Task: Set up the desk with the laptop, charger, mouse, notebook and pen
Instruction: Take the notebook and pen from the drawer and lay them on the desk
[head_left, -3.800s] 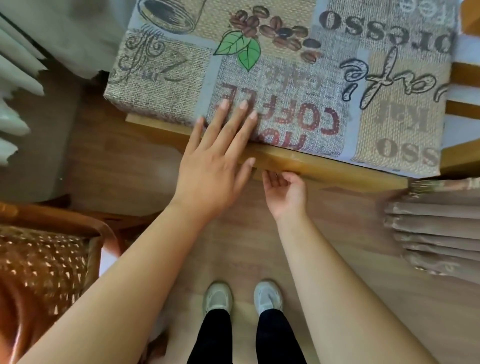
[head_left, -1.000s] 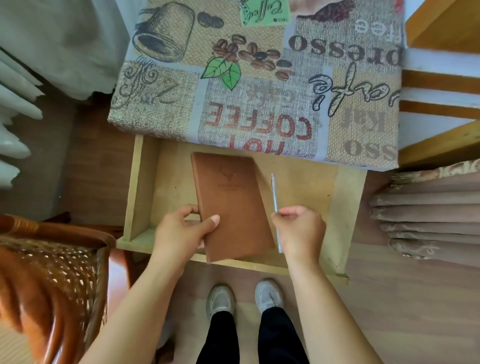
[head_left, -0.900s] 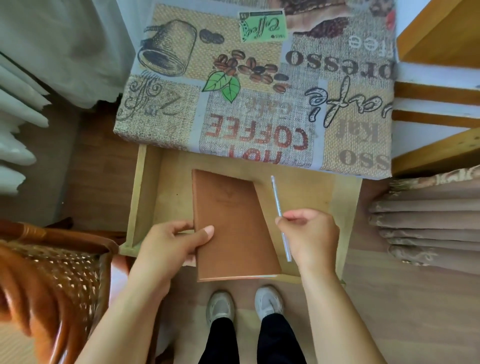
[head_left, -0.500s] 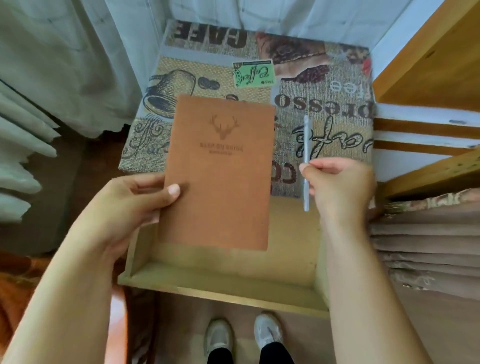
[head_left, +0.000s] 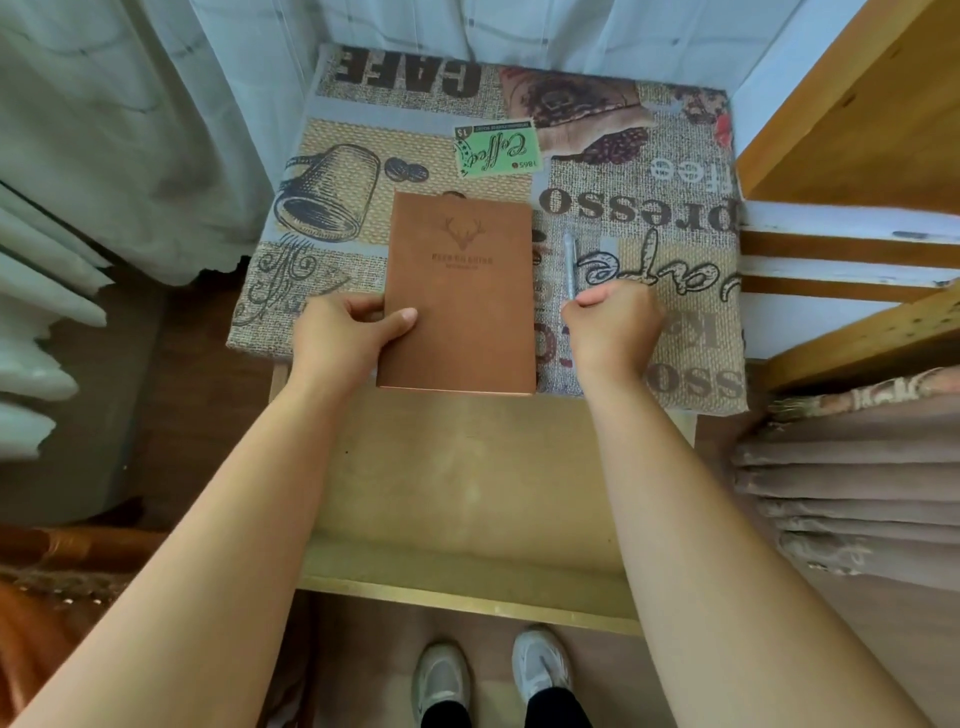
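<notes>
While the left hand (head_left: 349, 338) pinches the flat brown notebook (head_left: 460, 296) on the coffee-print cloth desk (head_left: 649, 218), the right hand (head_left: 613, 325) grips the thin silver pen (head_left: 570, 265) beside the notebook. Let go carelessly, the pen may roll off.

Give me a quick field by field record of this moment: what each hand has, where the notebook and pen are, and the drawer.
left hand: grips the notebook's left edge
right hand: pinches the pen
notebook: brown, deer emblem, over the desk's front edge
pen: silver, right of the notebook
desk: covered by a coffee-print cloth
drawer: pulled open
</notes>
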